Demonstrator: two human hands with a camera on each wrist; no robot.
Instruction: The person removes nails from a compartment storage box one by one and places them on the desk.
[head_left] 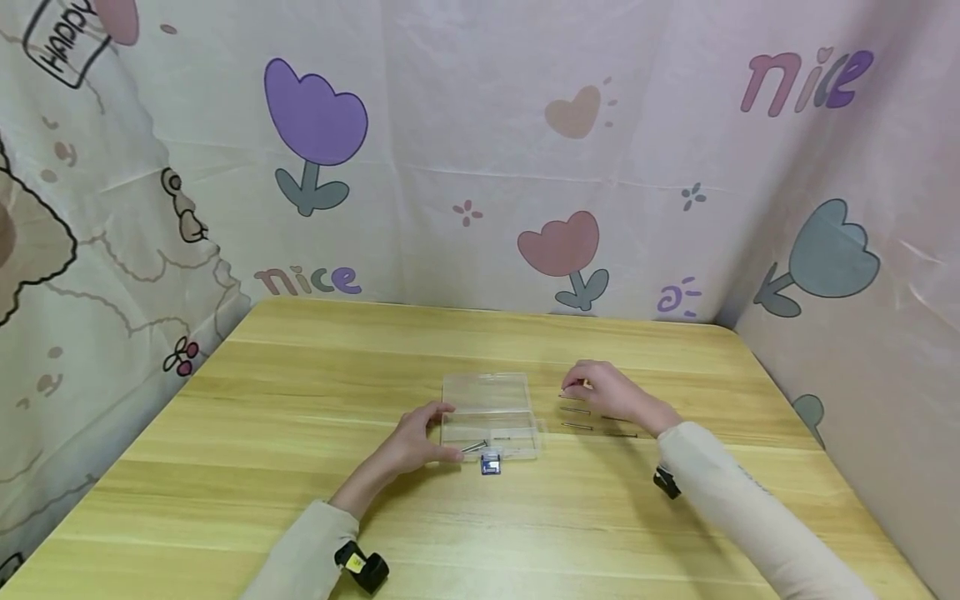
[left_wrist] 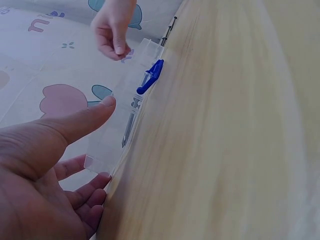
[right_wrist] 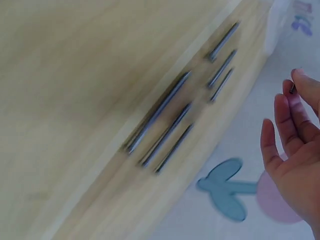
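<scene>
A clear plastic box (head_left: 491, 425) lies on the table with its lid (head_left: 486, 393) folded back. My left hand (head_left: 412, 440) holds the box's left end, thumb at the front corner and fingers along the side. Inside the box are nails (head_left: 474, 447); a blue clip-like piece (left_wrist: 151, 77) is at its front edge. To the right of the box, several nails (right_wrist: 160, 112) of different lengths lie in two rows. Over the far end of these rows, my right hand (head_left: 600, 390) pinches a small nail (right_wrist: 292, 89), mostly hidden by the fingertips.
The wooden table (head_left: 315, 358) reaches back to a printed curtain (head_left: 450, 125), which also hangs along both sides. Black wrist cameras (head_left: 363, 568) are strapped over both sleeves.
</scene>
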